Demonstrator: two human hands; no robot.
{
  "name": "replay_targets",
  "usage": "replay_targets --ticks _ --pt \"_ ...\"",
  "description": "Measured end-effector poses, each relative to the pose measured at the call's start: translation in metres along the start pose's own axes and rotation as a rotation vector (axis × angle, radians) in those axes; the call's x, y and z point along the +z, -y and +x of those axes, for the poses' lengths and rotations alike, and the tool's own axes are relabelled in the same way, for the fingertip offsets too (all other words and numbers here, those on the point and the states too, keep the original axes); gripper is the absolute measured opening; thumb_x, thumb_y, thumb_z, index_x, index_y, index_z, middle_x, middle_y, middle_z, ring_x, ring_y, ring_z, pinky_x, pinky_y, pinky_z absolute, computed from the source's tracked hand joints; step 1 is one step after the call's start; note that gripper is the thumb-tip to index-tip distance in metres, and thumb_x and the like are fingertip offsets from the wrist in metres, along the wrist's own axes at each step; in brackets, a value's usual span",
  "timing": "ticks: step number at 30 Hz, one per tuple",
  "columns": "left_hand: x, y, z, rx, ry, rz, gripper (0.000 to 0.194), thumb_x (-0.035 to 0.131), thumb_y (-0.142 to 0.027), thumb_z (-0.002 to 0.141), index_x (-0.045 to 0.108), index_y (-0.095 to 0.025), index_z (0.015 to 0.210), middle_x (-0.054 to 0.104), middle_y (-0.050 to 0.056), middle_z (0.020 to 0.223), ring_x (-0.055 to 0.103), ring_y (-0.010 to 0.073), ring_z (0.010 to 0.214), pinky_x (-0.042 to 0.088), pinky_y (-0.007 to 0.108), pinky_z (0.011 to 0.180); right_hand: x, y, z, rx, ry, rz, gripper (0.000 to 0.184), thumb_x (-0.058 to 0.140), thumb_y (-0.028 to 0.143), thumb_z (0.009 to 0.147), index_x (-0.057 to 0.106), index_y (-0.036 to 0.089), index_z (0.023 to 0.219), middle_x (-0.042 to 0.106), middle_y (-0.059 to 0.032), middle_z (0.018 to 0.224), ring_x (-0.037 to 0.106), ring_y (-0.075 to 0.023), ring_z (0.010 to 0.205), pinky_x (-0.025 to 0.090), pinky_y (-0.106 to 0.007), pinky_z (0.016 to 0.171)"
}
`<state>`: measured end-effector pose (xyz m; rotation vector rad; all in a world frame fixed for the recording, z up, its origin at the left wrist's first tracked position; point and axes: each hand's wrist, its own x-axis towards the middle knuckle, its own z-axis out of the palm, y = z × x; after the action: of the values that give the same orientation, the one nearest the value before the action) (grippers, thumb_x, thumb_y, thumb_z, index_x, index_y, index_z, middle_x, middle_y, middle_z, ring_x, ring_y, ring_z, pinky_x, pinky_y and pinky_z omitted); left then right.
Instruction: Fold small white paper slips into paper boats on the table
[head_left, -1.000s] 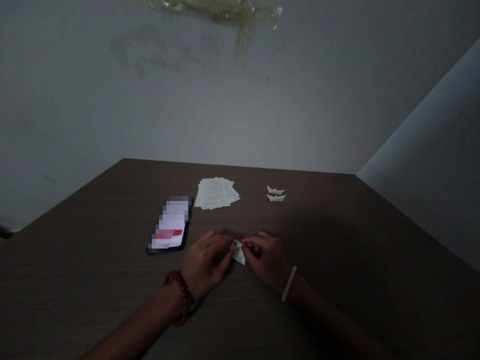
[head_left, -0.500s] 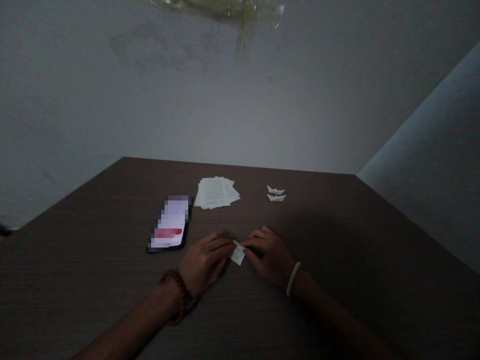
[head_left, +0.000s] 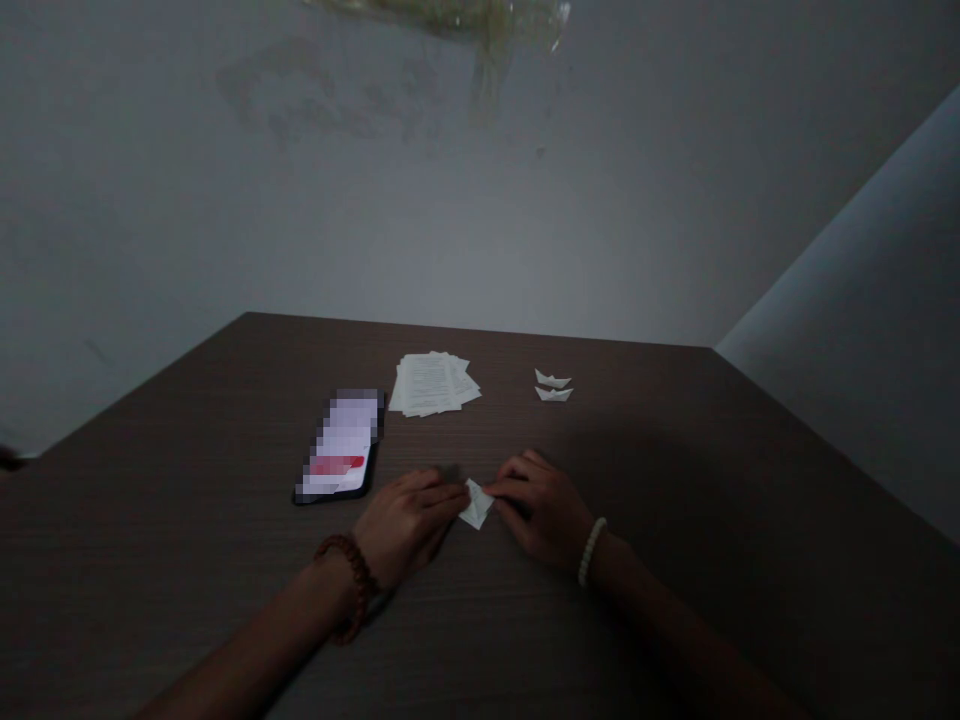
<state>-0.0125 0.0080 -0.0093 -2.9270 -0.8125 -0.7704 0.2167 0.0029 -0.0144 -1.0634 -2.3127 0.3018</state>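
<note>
A small folded piece of paper (head_left: 477, 507), roughly diamond-shaped, lies on the table between my hands. My left hand (head_left: 409, 518), with a brown bead bracelet at the wrist, is closed on the paper's left corner. At its right corner, my right hand (head_left: 541, 508) pinches the edge between thumb and forefinger; a pale bead bracelet circles that wrist. Two white paper boats (head_left: 553, 387) sit one behind the other, farther back on the right.
A stack of printed paper sheets (head_left: 431, 385) lies fanned out toward the back. Left of my hands rests a phone (head_left: 341, 445) with its screen lit. The dark wooden table (head_left: 225, 400) meets a stained wall (head_left: 487, 230) behind.
The paper between my hands shows more of its surface, and a fold now stands out on it. My right hand has shifted slightly to the right.
</note>
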Motion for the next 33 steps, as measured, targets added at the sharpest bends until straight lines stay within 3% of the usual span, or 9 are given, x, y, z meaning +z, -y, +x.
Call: replay_targets --ticks 9,16,25,33 --pt "0.001 -0.003 -0.001 -0.018 -0.119 0.124 0.019 0.047 -0.016 0.087 0.065 -0.016 0.09 0.067 0.006 0.074 0.059 0.0194 0.07 0.05 0.03 0.059 -0.002 0.005 0.005 0.065 -0.075 0.085 0.014 0.055 0.017 0.086 0.069 0.018 0.087 0.062 -0.0045 0.084 0.054 -0.0162 0.081 0.043 -0.031 0.074" --pt "-0.005 -0.006 -0.002 0.079 -0.293 0.178 0.018 0.047 -0.014 0.088 0.063 -0.013 0.095 0.069 0.007 0.081 0.059 0.018 0.07 0.051 0.03 0.061 0.002 0.005 0.009 0.125 -0.078 0.182 0.02 0.057 0.023 0.086 0.065 0.017 0.068 0.063 -0.0022 0.074 0.053 -0.014 0.071 0.04 -0.03 0.072" --pt "-0.008 -0.009 -0.005 0.127 -0.335 0.163 0.019 0.05 -0.013 0.088 0.062 -0.013 0.103 0.07 0.008 0.089 0.059 0.0177 0.074 0.05 0.03 0.063 -0.002 0.009 0.011 0.172 -0.068 0.409 0.019 0.059 0.026 0.084 0.065 0.018 0.069 0.065 -0.0017 0.073 0.057 -0.0136 0.069 0.04 -0.029 0.071" --pt "-0.006 -0.013 -0.001 0.029 -0.323 -0.079 0.02 0.053 -0.01 0.086 0.063 -0.015 0.103 0.07 0.006 0.087 0.06 0.015 0.071 0.051 0.028 0.061 -0.003 0.006 0.009 0.215 -0.069 0.548 0.018 0.061 0.026 0.083 0.065 0.017 0.069 0.064 -0.0024 0.074 0.057 -0.0144 0.072 0.042 -0.028 0.07"
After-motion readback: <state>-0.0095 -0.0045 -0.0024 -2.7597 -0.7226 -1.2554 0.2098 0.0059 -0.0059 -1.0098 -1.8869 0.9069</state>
